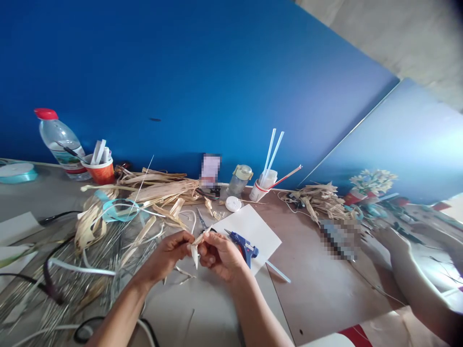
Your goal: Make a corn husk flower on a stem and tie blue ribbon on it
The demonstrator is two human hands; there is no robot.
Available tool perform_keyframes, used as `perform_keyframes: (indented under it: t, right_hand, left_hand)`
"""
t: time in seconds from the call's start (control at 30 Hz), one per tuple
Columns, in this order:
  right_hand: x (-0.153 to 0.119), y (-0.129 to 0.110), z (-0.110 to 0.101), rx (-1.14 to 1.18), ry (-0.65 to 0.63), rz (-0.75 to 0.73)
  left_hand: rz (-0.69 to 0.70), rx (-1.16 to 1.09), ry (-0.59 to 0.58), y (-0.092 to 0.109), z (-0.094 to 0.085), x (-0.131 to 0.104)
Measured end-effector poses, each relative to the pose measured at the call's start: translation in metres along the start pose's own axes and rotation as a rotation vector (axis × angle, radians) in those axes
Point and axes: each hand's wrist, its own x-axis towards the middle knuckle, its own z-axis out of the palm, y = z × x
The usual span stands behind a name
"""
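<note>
My left hand [176, 250] and my right hand [222, 255] meet over the front of the table. Between their fingertips is a small folded piece of dried corn husk [194, 255], its pale pointed end hanging down. Both hands are closed, pinching the husk from either side. Just right of my right hand a blue glue gun [249, 249] lies on a sheet of white paper [265, 236], partly hidden by the hand. Behind my fingers, the points of a pair of scissors [201, 219] show.
Dried husks [166, 190] and thin wires [119, 250] cover the left side. A plastic bottle [61, 140], an orange cup [101, 171], a glass jar [238, 180] and a white cup with glue sticks [257, 191] stand along the blue partition [217, 86]. Another person's arm [408, 270] reaches in at right.
</note>
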Motion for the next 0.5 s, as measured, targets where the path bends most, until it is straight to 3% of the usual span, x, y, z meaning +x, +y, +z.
perform_keyframes:
  t: [0.13,0.5]
  right_hand:
    - [-0.002,-0.0015,0.0033,-0.091,0.094,-0.111]
    - [0.0025,0.0004,-0.0046,0.316,-0.024,0.092]
  left_hand:
    - [-0.007,-0.037,-0.021,0.0011,-0.0004,-0.0001]
    - [0.024,-0.062,-0.116,-0.0018,0.0013,-0.0034]
